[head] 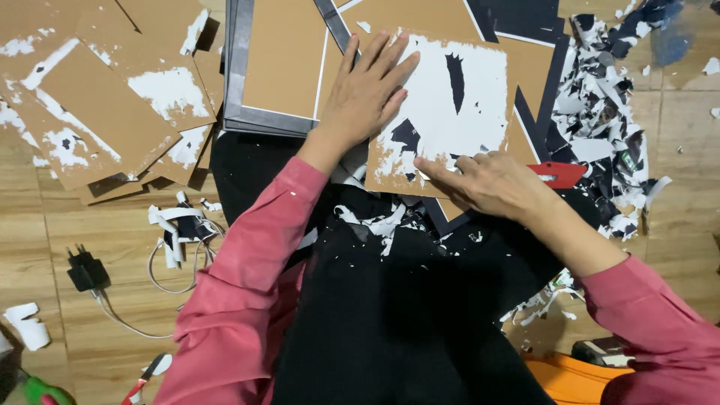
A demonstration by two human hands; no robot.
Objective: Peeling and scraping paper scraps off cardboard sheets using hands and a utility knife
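A brown cardboard panel lies across my lap, most of its face still covered by torn white paper with black patches. My left hand presses flat on the panel's left part, fingers spread. My right hand rests at the panel's near edge, its fingertips pinching or scraping at the white paper layer. A red scraper-like tool shows just beyond my right hand; whether the hand grips it I cannot tell.
More brown panels with paper remnants are stacked at the left, grey frames at the top. A heap of torn black and white scraps lies right. A black charger with white cable sits on the wooden floor.
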